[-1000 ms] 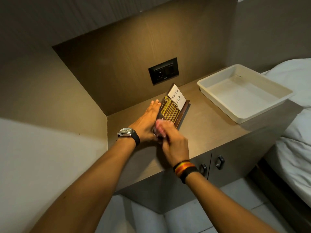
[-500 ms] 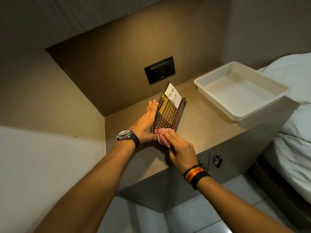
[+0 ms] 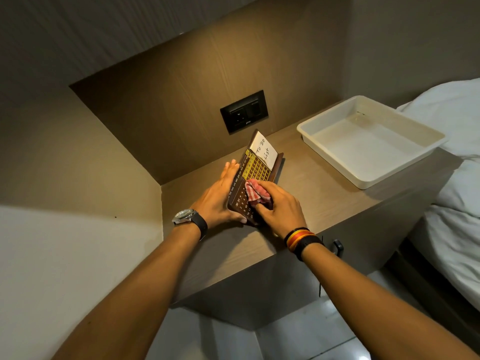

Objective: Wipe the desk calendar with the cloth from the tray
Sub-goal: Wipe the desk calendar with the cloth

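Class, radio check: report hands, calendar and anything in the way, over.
Left hand open, bracing the desk calendar from its left side. Right hand presses red checked cloth on calendar's lower face. Tray empty, apart; nothing obstructing.

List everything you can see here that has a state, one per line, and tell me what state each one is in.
Calendar: lying tilted on the counter, being wiped.
Cloth: bunched, pressed on the calendar face.
Right hand: closed on the cloth.
Left hand: flat against the calendar's left edge, steadying it.
Note: at the calendar's top, reads "To Do List".
Tray: empty, on the counter.
Cabinet door: shut.
Wall socket: nothing plugged in.
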Demonstrator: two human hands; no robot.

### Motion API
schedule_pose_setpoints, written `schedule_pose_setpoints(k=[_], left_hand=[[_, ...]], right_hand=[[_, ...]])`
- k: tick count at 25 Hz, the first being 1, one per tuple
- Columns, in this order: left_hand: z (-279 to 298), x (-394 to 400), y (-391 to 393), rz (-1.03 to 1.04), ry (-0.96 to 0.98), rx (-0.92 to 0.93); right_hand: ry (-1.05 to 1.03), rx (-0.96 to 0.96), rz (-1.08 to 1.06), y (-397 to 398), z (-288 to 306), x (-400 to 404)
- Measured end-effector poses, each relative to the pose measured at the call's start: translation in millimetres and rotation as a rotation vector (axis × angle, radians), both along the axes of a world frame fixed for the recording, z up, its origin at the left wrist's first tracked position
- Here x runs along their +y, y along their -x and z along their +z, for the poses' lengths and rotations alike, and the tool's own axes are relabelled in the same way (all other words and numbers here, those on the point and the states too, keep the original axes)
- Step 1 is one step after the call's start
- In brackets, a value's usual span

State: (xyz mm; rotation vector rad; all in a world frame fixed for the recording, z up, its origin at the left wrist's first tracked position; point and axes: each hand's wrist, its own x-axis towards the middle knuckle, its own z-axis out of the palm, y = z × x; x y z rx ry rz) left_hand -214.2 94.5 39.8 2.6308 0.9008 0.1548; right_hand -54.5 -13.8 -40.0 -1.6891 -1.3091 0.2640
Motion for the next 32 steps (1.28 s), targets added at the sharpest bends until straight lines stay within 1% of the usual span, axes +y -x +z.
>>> schedule_pose_setpoints(k=[3, 5, 7, 9, 12, 14, 16, 19, 20, 23, 25, 27, 29, 30, 32], left_hand=[[2.0, -0.7, -2.0, -0.005, -0.016, 0.014], [3.3, -3.6, -3.1, -0.007, -0.013, 0.01], [3.8, -1.3, -5.4, -0.02, -0.017, 0.018], [4.7, -0.2, -8.4, -0.026, -0.026, 0.047], [7.0, -5.3, -14.2, 0.024, 0.023, 0.033], [5.0, -6.1, -17.2, 0.05, 0.047, 0.023], [2.4, -4.8, -16.1, 0.053, 0.05, 0.012], [-0.9, -4.7, -13.2, 0.055, 0.063, -0.031], [-0.6, -6.5, -14.2, 0.061, 0.069, -0.031], [-0.4, -8.5, -19.5, 0.066, 0.057, -0.023], [-2.4, -7.3, -18.9, 0.075, 0.072, -0.045], [-5.4, -5.4, -15.2, 0.076, 0.091, -0.068], [-7.5, -5.5, -13.9, 0.085, 0.096, -0.077], [-7.4, -6.6, -14.8, 0.089, 0.099, -0.073], [-5.7, -8.1, -17.4, 0.087, 0.095, -0.058]], right_hand=[[-0.015, 0.006, -0.033, 22.9, -0.9, -15.7], [-0.024, -0.057, 0.03, 44.7, -7.6, -43.3], [-0.049, -0.101, 0.108, 45.0, -10.6, -57.4], [-0.046, -0.058, 0.073, 28.3, -5.3, -47.5], [-0.003, 0.049, -0.095, -2.5, 11.1, -6.7], [0.028, 0.078, -0.132, -1.2, 16.0, 8.8], [0.033, 0.064, -0.096, 19.6, 16.7, 4.1], [-0.067, -0.055, -0.006, 37.5, 16.1, -6.7], [-0.074, -0.057, -0.022, 28.8, 19.5, 3.1], [-0.041, 0.026, -0.174, 6.6, 36.2, 31.4], [-0.051, 0.004, -0.119, 20.2, 33.1, 21.2], [-0.09, -0.098, 0.027, 41.5, 21.6, -10.9], [-0.123, -0.188, 0.126, 34.8, 15.9, -21.8], [-0.129, -0.219, 0.117, 22.0, 18.7, -11.7], [-0.091, -0.166, 0.004, -8.5, 31.0, 23.8]])
